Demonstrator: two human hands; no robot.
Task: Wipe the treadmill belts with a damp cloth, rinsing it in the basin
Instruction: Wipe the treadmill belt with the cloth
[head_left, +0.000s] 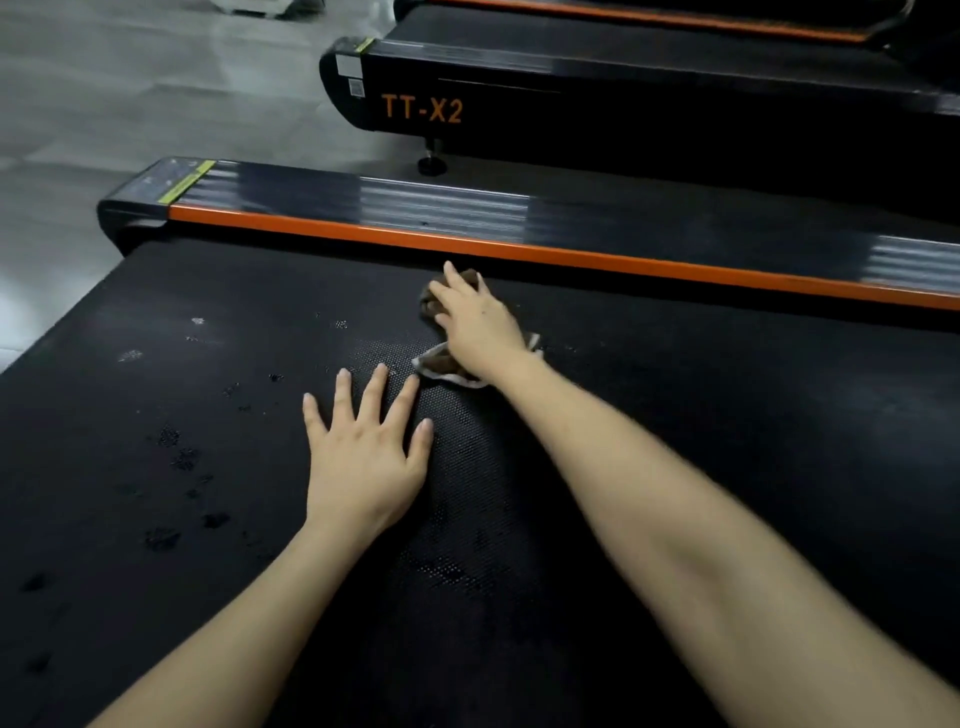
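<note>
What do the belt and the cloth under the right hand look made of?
Belt: probably black rubber or PVC, matte, shown by its fine dimpled texture and dark wet spots. Cloth: soft fabric, brown with a pale edge, bunched in folds under the right hand.

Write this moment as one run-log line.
step: wiping belt | right hand: presses cloth near orange rail | left hand: flat on belt | basin: not in view

Grey floor (130, 104) lies left of the TT-X2 lettering (422, 109); a levelling foot (432, 165) (black, round) stands just below it.
</note>
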